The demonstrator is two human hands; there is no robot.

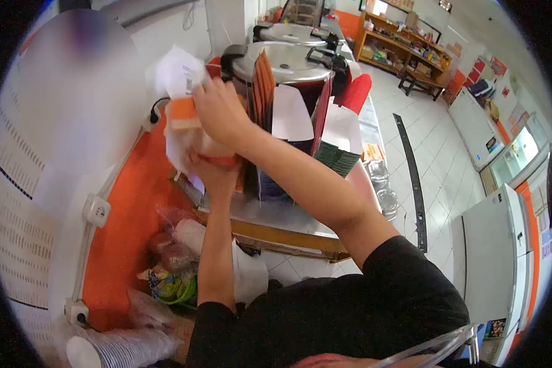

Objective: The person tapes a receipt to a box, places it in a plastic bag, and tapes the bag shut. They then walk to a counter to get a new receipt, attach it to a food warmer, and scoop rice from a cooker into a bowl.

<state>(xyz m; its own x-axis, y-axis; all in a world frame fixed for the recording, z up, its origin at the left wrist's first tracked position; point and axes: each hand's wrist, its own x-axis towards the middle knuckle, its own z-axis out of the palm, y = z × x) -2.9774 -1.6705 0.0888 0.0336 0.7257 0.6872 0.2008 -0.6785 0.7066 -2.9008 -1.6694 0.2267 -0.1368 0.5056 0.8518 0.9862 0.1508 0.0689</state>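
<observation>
My right hand point(221, 113) reaches across to the far left of the metal table, its fingers curled over an orange-and-white paper carton point(183, 114). Below it, my left hand point(211, 173) is closed around the lower part of the same cartons; its fingertips are partly hidden. A white plastic bag point(176, 72) stands up behind and around the carton. Just right of my hands are a row of upright orange cartons point(264, 86), a white-lined open carton point(292, 115) and another white carton stack point(342, 126).
Large pressure cookers point(285, 64) stand behind the cartons. Clear plastic lids point(380, 175) lie along the table's right side. At lower left are stacked cups point(113, 349), a white bucket point(248, 273) and bagged items. Wall sockets point(97, 210) line the orange-and-white wall; white freezers point(490, 245) stand right.
</observation>
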